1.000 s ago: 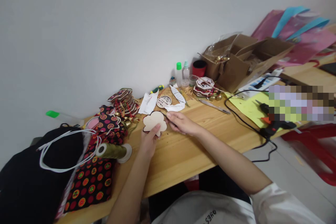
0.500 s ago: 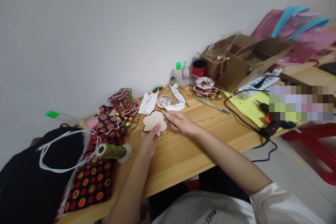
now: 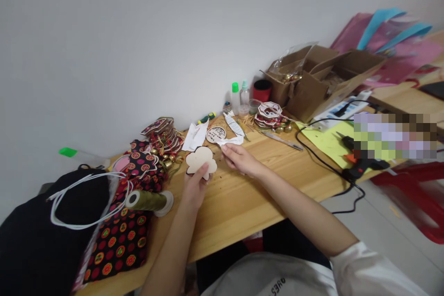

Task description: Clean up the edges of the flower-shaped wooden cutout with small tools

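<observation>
My left hand [image 3: 194, 186] grips a pale, flower-shaped wooden piece [image 3: 200, 161] by its lower edge, thumb flat on its face. A dark rim shows along the left of that piece. Just to its right, my right hand [image 3: 239, 158] is closed in a pinch, apart from the piece; whatever the fingertips hold is too small to make out. Behind the fingertips lie a crumpled white paper strip [image 3: 233, 140] and a round wooden tag [image 3: 215, 134] with dark print. A folded white paper [image 3: 196, 136] rests behind the wooden piece.
Octagonal ornaments with bells [image 3: 160, 133] are piled on the left, beside patterned black cloth [image 3: 118, 245] and an olive thread spool [image 3: 149, 200]. To the right are a tweezer-like tool [image 3: 281, 140], a black cable [image 3: 317, 160], a glue gun [image 3: 364, 164] and cardboard boxes [image 3: 308, 95].
My right hand has drawn slightly away from the wooden piece, opening a gap between them. My left hand has shifted a little to the left with the piece.
</observation>
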The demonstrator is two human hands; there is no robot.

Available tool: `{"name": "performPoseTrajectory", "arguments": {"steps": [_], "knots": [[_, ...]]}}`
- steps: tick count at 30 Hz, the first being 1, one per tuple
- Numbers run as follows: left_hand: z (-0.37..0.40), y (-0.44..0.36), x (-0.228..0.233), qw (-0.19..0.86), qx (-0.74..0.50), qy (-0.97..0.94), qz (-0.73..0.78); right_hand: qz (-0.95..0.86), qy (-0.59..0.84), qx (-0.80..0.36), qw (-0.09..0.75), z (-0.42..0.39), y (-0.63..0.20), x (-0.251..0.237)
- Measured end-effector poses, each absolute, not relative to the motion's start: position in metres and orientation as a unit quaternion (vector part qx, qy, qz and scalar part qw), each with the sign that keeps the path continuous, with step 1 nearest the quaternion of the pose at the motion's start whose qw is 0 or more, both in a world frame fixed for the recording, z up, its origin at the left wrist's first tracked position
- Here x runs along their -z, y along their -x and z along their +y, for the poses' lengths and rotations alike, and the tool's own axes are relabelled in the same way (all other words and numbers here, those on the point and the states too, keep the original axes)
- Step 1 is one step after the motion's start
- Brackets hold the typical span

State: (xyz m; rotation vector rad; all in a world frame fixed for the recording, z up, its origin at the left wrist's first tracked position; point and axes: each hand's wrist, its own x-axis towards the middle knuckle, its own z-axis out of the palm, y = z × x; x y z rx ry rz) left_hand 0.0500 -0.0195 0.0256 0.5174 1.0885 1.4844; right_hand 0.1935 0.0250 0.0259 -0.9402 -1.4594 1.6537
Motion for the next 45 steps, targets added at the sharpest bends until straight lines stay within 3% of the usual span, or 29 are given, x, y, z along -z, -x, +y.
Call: {"name": "performPoseTrajectory", "arguments": {"steps": [5, 33, 36, 39, 45], "knots": [[-0.02, -0.049, -0.026, 0.588, -0.638, -0.223, 0.445, -0.568, 0.327, -0.685, 0.318, 0.022, -0.194, -0.027], [-0.02, -0.053, -0.023, 0.58, -0.62, -0.247, 0.468, -0.546, 0.345, -0.687, 0.334, 0.022, -0.191, -0.027], [-0.019, -0.05, -0.02, 0.5, -0.626, -0.296, 0.52, -0.527, 0.363, -0.677, 0.364, 0.025, -0.19, -0.026], [-0.019, -0.041, -0.018, 0.336, -0.621, -0.442, 0.553, -0.49, 0.389, -0.67, 0.399, 0.028, -0.19, -0.026], [-0.024, -0.025, -0.015, 0.049, -0.488, -0.694, 0.527, -0.452, 0.385, -0.714, 0.37, 0.029, -0.191, -0.027]]}}
